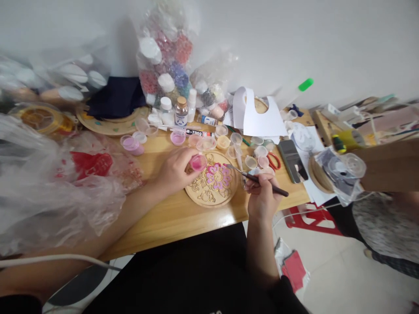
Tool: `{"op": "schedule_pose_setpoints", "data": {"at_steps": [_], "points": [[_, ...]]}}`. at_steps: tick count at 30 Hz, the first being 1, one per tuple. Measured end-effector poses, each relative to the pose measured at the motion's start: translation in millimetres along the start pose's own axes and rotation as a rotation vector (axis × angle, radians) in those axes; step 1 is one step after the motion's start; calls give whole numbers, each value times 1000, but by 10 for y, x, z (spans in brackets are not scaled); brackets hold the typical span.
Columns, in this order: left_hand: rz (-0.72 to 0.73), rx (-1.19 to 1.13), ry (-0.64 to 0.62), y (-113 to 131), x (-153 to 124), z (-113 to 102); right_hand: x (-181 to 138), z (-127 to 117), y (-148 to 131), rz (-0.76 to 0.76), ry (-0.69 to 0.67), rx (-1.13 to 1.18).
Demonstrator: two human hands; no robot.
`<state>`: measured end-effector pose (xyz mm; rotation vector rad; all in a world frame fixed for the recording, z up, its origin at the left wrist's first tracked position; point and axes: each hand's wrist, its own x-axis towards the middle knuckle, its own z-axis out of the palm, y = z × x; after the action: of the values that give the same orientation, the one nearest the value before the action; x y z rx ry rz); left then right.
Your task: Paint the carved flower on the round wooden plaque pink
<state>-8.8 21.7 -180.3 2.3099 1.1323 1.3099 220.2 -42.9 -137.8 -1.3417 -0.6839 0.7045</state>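
Observation:
A round wooden plaque (193, 196) lies on the table before me, with gold raised outlines and a flower (218, 176) coloured pink and purple. My left hand (176, 171) is closed on a small clear cup (198, 162) of bright pink material, held over the plaque's upper left edge. In my right hand (264, 196) is a palette knife (262, 181) with a dark handle, gripped like a pen. Its thin metal blade reaches over the flower's upper right petals; whether it touches them I cannot tell.
Several small cups (223, 142) stand behind the plaque, near a glue tube (198, 132) and a corked bottle (181, 111). Red scissors (274, 161) and a phone (292, 161) lie to the right. Plastic bags (65, 187) cover the left side. Another person (381, 218) is at the far right.

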Motion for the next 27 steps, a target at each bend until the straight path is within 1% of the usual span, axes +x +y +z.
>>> {"op": "schedule_pose_setpoints", "data": {"at_steps": [3,6,10,17,22,27], "points": [[-9,-6,-8,10,9,-9,-3,-38,46,-47,23,-58],[-15,-10,-7,16,14,-13,-26,-31,74,-117,0,-130],[-68,-15,-50,17,12,-13,-42,-7,69,-176,-48,-221],[-36,-31,-24,17,7,-12,-51,-14,56,-222,-54,-268],[-87,-36,-53,19,11,-8,-60,-33,66,-218,-42,-294],[-94,-30,-53,11,8,-5,-57,-34,63,-225,-40,-301]]}}
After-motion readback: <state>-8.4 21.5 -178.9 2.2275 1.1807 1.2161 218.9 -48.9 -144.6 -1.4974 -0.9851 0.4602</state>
